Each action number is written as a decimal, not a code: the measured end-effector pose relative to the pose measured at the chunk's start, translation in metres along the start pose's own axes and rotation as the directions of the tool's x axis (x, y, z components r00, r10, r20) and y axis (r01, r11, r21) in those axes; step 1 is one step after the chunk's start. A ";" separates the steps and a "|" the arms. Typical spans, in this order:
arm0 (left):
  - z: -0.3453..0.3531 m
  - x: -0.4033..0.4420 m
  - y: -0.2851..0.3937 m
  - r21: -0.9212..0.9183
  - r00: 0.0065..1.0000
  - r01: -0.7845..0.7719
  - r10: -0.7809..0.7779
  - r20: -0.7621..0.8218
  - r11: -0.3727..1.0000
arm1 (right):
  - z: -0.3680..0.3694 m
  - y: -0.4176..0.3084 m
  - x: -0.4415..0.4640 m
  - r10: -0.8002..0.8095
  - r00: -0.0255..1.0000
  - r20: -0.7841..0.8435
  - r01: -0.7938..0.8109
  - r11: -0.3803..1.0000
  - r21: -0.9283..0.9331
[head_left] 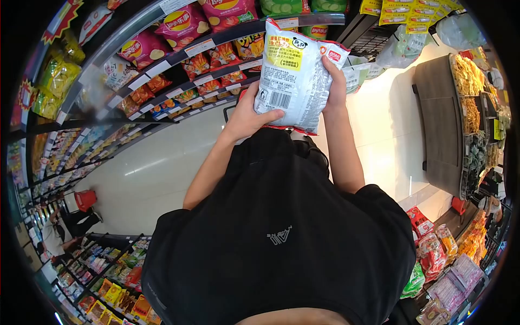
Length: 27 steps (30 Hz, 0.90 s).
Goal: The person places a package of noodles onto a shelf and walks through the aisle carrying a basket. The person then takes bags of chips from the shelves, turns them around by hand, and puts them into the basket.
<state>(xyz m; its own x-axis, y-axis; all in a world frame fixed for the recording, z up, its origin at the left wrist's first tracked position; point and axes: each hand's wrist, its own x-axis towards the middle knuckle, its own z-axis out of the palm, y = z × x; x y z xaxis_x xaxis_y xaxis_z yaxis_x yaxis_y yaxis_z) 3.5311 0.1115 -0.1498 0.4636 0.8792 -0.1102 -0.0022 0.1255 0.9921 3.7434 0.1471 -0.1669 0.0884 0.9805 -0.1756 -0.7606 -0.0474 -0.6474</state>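
Note:
A silvery snack bag point(295, 81) with red edges is held up in front of me, its printed back with a barcode and a yellow panel facing my eyes. My left hand point(250, 114) grips its lower left side, the thumb lying across the front near the barcode. On the upper right edge, my right hand point(336, 81) is closed round the bag, thumb in front. The fingers behind the bag are hidden. Just beyond it runs a shelf edge point(249, 27) with price tags and chip bags.
Pink chip bags point(181, 24) and small red snack packs point(222, 54) fill shelves ahead and left. A dark wooden display stand point(445, 124) is at right. A person point(57, 233) is at far left near a red basket point(85, 200). Bagged goods point(431, 254) lie at lower right.

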 end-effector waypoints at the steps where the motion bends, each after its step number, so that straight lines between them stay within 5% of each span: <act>1: 0.001 0.000 -0.001 -0.064 0.999 -0.008 0.006 -0.033 0.998 | 0.004 -0.002 -0.001 0.000 1.000 -0.001 0.000 1.000 0.001; 13: -0.015 0.009 -0.026 -0.245 0.989 -0.128 0.142 0.040 0.961 | 0.042 -0.025 -0.020 -0.107 0.993 0.053 0.114 0.979 -0.167; 27: -0.015 0.009 -0.029 -0.247 0.989 -0.126 0.142 0.050 0.961 | 0.043 -0.026 -0.022 -0.125 0.991 0.035 0.130 0.974 -0.188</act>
<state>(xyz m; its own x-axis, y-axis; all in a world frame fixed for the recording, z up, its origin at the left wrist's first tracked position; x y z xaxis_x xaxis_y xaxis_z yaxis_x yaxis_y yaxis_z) 3.5223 0.1225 -0.1806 0.5021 0.8641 0.0350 -0.2792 0.1237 0.9522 3.7333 0.1351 -0.1141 0.1602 0.9848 -0.0668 -0.6081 0.0452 -0.7926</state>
